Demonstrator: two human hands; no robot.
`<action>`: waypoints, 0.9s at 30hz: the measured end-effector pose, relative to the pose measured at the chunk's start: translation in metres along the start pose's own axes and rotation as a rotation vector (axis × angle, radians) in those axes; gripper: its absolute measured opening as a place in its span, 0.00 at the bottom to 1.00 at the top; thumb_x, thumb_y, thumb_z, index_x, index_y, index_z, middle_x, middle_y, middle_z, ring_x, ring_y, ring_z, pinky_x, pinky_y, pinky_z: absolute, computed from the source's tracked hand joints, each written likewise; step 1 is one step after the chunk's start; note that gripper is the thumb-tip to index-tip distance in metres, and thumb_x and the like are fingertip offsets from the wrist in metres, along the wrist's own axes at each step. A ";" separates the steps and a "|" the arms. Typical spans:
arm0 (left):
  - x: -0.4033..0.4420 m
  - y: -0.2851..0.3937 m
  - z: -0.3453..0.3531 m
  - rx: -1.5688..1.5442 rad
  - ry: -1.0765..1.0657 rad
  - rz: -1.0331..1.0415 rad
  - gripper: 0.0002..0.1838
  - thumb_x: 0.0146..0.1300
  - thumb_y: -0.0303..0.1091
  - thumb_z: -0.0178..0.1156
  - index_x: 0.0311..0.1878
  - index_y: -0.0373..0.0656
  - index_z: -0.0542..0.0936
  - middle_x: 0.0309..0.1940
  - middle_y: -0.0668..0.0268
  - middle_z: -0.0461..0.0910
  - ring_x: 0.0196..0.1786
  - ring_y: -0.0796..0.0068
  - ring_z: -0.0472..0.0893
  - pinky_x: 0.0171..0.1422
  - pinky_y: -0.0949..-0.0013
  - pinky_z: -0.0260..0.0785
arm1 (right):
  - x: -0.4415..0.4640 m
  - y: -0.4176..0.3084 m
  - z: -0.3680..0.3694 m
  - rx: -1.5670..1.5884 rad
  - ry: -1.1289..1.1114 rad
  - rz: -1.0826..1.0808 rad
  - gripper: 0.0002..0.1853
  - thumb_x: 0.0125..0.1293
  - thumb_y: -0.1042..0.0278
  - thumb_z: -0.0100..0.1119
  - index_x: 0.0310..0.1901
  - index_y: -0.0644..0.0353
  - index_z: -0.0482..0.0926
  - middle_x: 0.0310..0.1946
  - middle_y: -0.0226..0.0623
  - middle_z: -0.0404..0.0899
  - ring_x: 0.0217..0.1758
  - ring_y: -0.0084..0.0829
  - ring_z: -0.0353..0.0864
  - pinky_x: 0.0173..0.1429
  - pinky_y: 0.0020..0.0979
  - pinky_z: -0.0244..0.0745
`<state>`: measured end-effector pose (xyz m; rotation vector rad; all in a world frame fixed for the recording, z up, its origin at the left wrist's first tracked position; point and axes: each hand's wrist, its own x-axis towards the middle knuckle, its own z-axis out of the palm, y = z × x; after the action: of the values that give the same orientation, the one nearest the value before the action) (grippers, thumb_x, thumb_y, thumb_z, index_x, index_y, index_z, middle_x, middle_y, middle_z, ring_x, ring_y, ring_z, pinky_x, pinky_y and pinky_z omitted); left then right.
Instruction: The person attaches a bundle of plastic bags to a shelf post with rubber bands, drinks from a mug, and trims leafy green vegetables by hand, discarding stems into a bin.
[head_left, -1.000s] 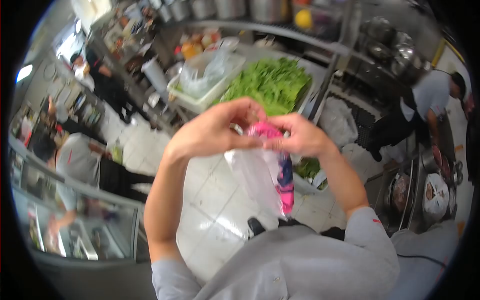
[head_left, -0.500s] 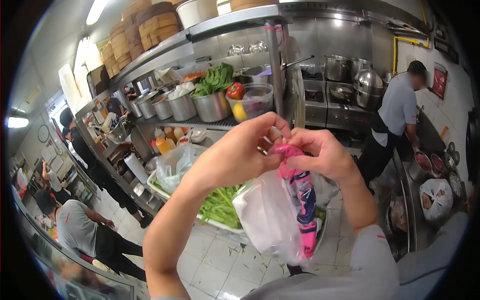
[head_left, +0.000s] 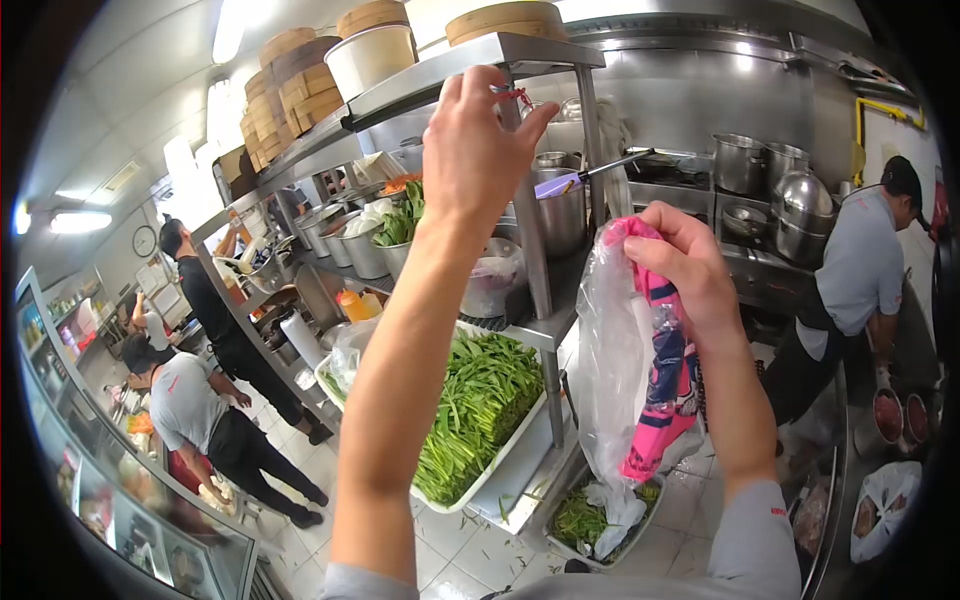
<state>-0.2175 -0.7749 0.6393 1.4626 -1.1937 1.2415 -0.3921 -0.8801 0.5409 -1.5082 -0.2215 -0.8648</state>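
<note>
My left hand [head_left: 465, 150] is raised to the corner post of the steel shelf. Its thumb is spread away from the curled fingers, close to some thin red ties [head_left: 515, 96] on the post; whether it touches them I cannot tell. Between the thumb and fingers of my right hand [head_left: 685, 265] is the gathered top of a pink and navy plastic bag [head_left: 662, 375]. Clear plastic [head_left: 610, 370] hangs down along its left side, with something white inside. The bag dangles in front of the shelf's right end.
A white tub of leafy greens [head_left: 480, 415] stands below the shelf. Another bin [head_left: 580, 525] with greens and plastic is on the floor. Steel pots [head_left: 740, 165] stand at the stove. One co-worker [head_left: 855, 270] is at the right, several others at the left.
My left hand has let go of the bag and moved up to the shelf post. The right hand keeps the bag, now further right. The view has shifted, showing more of the greens tub.
</note>
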 end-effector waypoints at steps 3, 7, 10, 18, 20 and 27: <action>-0.003 -0.010 0.011 0.058 0.017 0.022 0.26 0.53 0.43 0.74 0.53 0.43 0.81 0.44 0.60 0.79 0.40 0.64 0.83 0.43 0.62 0.77 | -0.001 0.006 -0.017 0.045 -0.007 -0.009 0.06 0.62 0.69 0.63 0.36 0.61 0.78 0.30 0.24 0.77 0.33 0.12 0.72 0.39 0.18 0.66; -0.008 -0.007 0.007 0.163 0.003 0.095 0.22 0.57 0.40 0.72 0.53 0.45 0.82 0.45 0.61 0.78 0.42 0.64 0.83 0.44 0.61 0.77 | 0.000 0.011 -0.034 0.114 -0.014 -0.039 0.06 0.63 0.70 0.62 0.35 0.62 0.78 0.29 0.26 0.78 0.31 0.13 0.73 0.38 0.19 0.68; -0.006 -0.007 0.017 0.197 0.117 0.187 0.16 0.59 0.36 0.70 0.50 0.44 0.85 0.43 0.63 0.82 0.40 0.65 0.84 0.44 0.62 0.77 | 0.003 0.015 -0.042 0.103 -0.017 -0.034 0.06 0.64 0.70 0.62 0.34 0.62 0.77 0.28 0.28 0.79 0.30 0.15 0.74 0.37 0.20 0.69; -0.025 -0.010 -0.002 -0.226 0.032 -0.268 0.09 0.63 0.27 0.64 0.47 0.41 0.85 0.40 0.63 0.86 0.40 0.74 0.84 0.47 0.70 0.78 | -0.010 0.023 -0.059 0.092 0.025 -0.036 0.06 0.62 0.71 0.63 0.35 0.62 0.77 0.28 0.28 0.79 0.30 0.15 0.75 0.37 0.20 0.70; -0.032 -0.015 0.001 -0.250 0.022 -0.086 0.10 0.63 0.27 0.64 0.48 0.41 0.84 0.44 0.63 0.85 0.44 0.74 0.84 0.49 0.69 0.77 | -0.010 0.024 -0.064 0.095 0.037 -0.034 0.06 0.61 0.70 0.63 0.35 0.63 0.78 0.28 0.29 0.79 0.30 0.16 0.76 0.36 0.21 0.70; -0.042 0.000 -0.003 -0.017 -0.075 0.272 0.09 0.62 0.28 0.65 0.45 0.41 0.84 0.52 0.59 0.80 0.48 0.60 0.82 0.53 0.61 0.75 | -0.013 0.023 -0.074 0.056 0.051 -0.027 0.07 0.61 0.69 0.63 0.36 0.63 0.78 0.27 0.31 0.80 0.28 0.18 0.77 0.35 0.21 0.71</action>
<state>-0.2201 -0.7663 0.5983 1.3775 -1.4885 1.3618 -0.4143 -0.9472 0.5072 -1.4322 -0.2278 -0.9103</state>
